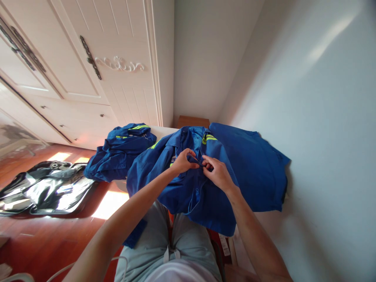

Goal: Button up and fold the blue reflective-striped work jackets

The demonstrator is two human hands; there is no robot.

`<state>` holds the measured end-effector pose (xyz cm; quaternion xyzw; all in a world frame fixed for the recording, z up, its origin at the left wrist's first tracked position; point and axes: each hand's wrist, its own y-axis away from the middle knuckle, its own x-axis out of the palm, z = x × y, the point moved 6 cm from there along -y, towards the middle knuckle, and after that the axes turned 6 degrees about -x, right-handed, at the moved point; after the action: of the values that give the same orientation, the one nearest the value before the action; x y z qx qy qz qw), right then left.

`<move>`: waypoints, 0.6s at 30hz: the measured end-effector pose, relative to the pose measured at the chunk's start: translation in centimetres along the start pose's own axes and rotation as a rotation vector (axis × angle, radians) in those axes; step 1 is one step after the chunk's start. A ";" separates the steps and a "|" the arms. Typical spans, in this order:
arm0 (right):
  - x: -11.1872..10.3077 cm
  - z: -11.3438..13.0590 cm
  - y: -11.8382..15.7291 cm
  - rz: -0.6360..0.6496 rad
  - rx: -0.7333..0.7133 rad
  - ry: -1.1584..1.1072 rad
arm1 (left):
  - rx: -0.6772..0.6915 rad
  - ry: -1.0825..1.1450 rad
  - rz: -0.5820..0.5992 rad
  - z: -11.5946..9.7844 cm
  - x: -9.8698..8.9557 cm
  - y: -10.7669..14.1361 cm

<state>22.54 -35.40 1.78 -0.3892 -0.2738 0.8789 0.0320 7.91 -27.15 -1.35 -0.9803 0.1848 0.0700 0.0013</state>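
Observation:
A blue work jacket (152, 172) with yellow-green reflective stripes lies spread in front of me, its lower part hanging over the table edge toward my lap. Both hands meet at the jacket's front opening. My left hand (185, 161) pinches the cloth edge between thumb and fingers. Close beside it, my right hand (217, 170) grips the other side of the same edge with curled fingers. Whatever small fastening may sit between the fingertips is hidden. More blue cloth (252, 168) lies flat to the right of the jacket.
A second folded blue garment (120, 152) with yellow-green stripes rests at the left. An open suitcase (55, 188) lies on the wooden floor. A white wardrobe (123, 90) stands behind, a brown box (194, 121) beyond the table, and a wall (323, 137) on the right.

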 end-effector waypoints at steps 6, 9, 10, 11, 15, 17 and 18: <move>-0.1 -0.2 -0.2 0.027 0.014 -0.063 | 0.081 -0.127 0.044 -1.1 -0.2 0.5; 0.0 -1.1 -0.3 0.053 0.067 -0.196 | 0.118 -0.125 0.100 -1.8 0.0 0.7; 0.1 -1.5 -0.3 0.059 0.096 -0.249 | 0.131 -0.113 0.121 -1.9 0.1 0.8; 0.2 -2.0 -0.3 0.065 0.132 -0.307 | 0.140 -0.096 0.145 -2.0 0.2 0.8; 0.8 -3.8 -0.3 0.106 0.298 -0.554 | 0.170 -0.024 0.220 -2.1 0.6 0.6; 1.0 -4.3 -0.2 0.104 0.337 -0.620 | 0.169 -0.014 0.216 -1.9 0.5 0.3; 1.0 -4.4 -0.2 0.093 0.335 -0.619 | 0.162 -0.012 0.210 -1.7 0.4 0.2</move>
<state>24.88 -32.95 -1.14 -0.1058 -0.1046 0.9884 -0.0291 8.44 -27.51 0.32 -0.9518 0.2913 0.0604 0.0744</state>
